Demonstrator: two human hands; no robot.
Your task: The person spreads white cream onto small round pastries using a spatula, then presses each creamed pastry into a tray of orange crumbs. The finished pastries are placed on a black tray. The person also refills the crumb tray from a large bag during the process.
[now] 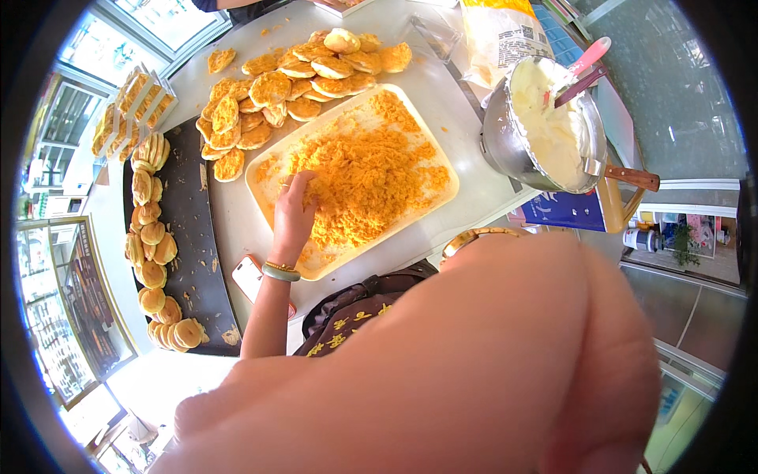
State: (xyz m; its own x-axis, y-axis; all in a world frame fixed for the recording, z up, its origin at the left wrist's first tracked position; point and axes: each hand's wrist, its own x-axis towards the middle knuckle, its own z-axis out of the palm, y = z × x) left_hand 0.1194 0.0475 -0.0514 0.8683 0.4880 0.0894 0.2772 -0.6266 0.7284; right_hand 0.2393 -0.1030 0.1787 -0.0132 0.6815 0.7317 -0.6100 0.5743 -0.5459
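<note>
A cream-coloured rectangular tray [441,151] holds a heap of orange, meat-floss-like shreds [367,172]. My left hand [294,204] reaches over the tray's left side, fingers curled down against the heap; whether they pinch any shreds is hidden. A jade-like bangle [281,272] and a thin gold bracelet circle that wrist. Close to the camera, my right hand [426,367] looms blurred across the lower view, a gold watch or bracelet [474,240] at its wrist. Its fingers' grip cannot be made out. Behind the tray lie many round pastries [269,89] coated in orange shreds.
A black baking sheet [195,266] on the left carries a row of plain round cakes [152,233]. Beside it lies a phone [247,275]. At right stands a metal bowl [503,136] of pale cream with spatulas. Packed boxes [148,98] sit far left. Across the table is another person's arm [231,3].
</note>
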